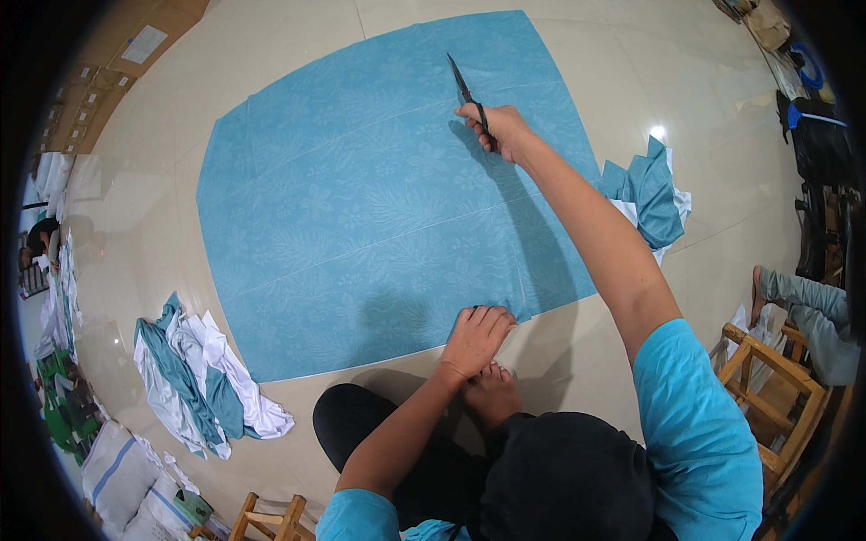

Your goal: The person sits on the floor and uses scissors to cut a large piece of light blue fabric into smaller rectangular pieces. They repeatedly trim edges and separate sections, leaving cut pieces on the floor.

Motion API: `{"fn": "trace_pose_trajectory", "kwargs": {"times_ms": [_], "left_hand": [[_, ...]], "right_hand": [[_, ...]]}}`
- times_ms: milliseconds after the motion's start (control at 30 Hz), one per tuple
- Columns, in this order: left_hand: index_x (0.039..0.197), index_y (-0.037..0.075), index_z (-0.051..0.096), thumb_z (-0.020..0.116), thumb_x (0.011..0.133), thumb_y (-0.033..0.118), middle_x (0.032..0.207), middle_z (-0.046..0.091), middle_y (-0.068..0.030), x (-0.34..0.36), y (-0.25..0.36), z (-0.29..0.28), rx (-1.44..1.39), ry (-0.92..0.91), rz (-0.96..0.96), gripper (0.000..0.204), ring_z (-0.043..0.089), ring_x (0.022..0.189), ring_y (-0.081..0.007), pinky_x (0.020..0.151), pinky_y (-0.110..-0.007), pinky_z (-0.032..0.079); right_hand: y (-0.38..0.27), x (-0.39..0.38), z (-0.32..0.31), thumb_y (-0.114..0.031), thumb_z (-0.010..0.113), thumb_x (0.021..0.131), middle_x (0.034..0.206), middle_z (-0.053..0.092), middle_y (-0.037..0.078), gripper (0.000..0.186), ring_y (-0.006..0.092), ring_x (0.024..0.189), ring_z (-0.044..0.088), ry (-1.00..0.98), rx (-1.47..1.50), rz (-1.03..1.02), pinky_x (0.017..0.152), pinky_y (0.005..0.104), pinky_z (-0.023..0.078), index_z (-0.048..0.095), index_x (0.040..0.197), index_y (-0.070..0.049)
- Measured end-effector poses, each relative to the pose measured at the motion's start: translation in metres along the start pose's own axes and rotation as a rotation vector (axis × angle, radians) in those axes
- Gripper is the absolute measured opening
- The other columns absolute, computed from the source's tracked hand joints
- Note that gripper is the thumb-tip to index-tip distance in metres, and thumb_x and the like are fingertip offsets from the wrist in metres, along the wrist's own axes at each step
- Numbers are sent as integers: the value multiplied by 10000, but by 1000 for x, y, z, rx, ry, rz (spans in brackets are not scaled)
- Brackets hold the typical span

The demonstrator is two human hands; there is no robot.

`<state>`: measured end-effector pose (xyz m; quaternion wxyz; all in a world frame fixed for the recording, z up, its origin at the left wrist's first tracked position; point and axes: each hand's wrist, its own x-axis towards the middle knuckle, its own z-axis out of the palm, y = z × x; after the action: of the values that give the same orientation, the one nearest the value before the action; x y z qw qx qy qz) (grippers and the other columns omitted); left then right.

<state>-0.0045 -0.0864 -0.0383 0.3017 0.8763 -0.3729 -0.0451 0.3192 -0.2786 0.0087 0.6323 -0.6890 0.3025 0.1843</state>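
A large light-blue patterned fabric [379, 216] lies spread on the floor, crossed by thin pale lines. My right hand [492, 131] is raised over its upper right part, fingers wrapped round the handles of black scissors [461, 81] whose tips point up the picture. My left hand [476, 335] is on the near edge of the fabric, its bent fingers gripping a slightly creased bit; the thumb is hidden.
Piles of blue and white cloth [207, 379] lie left and right of the sheet. Wooden stools [767, 397] are at lower right and bottom. A person's legs [803, 307] show at right, cardboard boxes [117, 63] at upper left, sacks [113, 469] at lower left.
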Motion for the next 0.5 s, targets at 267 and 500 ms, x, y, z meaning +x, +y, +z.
{"fn": "trace_pose_trajectory", "kwargs": {"times_ms": [267, 500], "left_hand": [[1115, 154, 699, 670, 1010, 254, 1157, 668, 11, 0, 0, 1, 2, -1, -8, 148, 621, 1060, -187, 911, -372, 445], [1117, 157, 704, 665, 1007, 249, 1164, 667, 12, -1, 0, 2, -8, -18, -22, 149, 617, 1068, -183, 910, -366, 440]], "right_hand": [[-2, 5, 2, -363, 906, 828, 671, 567, -8, 352, 93, 531, 506, -19, 11, -20, 454, 255, 383, 686, 823, -88], [-1, 10, 3, -318, 890, 850, 667, 568, -10, 310, 92, 538, 507, -10, -10, -20, 463, 258, 388, 677, 801, -99]]}}
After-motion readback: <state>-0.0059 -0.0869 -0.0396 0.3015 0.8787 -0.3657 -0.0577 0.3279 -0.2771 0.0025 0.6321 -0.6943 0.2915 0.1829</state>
